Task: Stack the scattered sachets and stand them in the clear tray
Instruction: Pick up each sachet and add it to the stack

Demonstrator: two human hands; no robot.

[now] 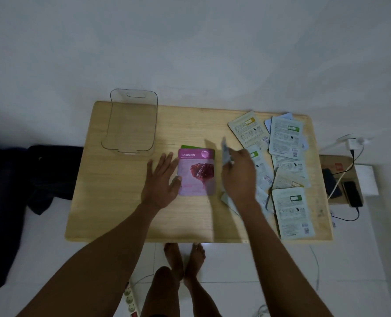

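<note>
A pink pomegranate sachet (pixel 196 171) lies face up in the middle of the wooden table (pixel 121 202), on top of a green-edged sachet whose top edge peeks out. My left hand (pixel 161 179) rests flat with fingers spread, touching the stack's left edge. My right hand (pixel 236 175) hovers just right of the stack and holds a pale sachet (pixel 224 151) edge-on, blurred. Several pale sachets (pixel 286 138) lie scattered face down on the table's right side. The clear tray (pixel 130 143) stands empty at the back left.
A cardboard box (pixel 336 163) with phones (pixel 352 194) and charging cables sits on the floor to the right. Dark cloth (pixel 41 175) lies on the floor to the left. A power strip (pixel 131 300) and my bare feet (pixel 184 257) are below the table's front edge.
</note>
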